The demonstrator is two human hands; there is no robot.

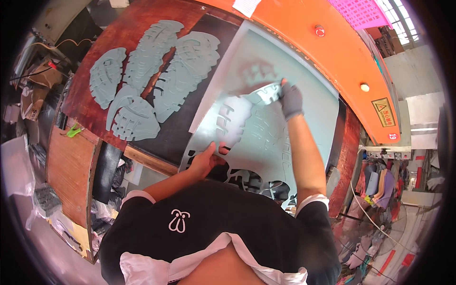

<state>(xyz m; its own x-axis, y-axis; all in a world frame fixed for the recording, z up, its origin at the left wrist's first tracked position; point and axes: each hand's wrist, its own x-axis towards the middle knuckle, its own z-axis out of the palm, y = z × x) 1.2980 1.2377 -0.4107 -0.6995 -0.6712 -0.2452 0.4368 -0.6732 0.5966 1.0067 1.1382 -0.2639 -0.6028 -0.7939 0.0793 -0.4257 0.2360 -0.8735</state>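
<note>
A thin grey-green slotted cut-out [232, 116] is raised and tilted above a large sheet of the same colour [308, 109]. My right hand [291, 99], in a dark glove with bare fingertips, pinches its far end. My bare left hand [203, 162] is closed at its near end, thumb on top and fingers partly showing through a gap. Cut lines mark the sheet, and several cut-away holes lie along its near edge. To the left, several piles of similar slotted cut-outs [149, 57] rest on the red-brown and black board [180, 135].
An orange machine beam [285, 23] with a red button [319, 31] and a white one [365, 87] spans the far side. A pink basket [361, 12] sits on it. Coloured pieces [377, 183] hang at right. A wooden cabinet [71, 180] stands at left.
</note>
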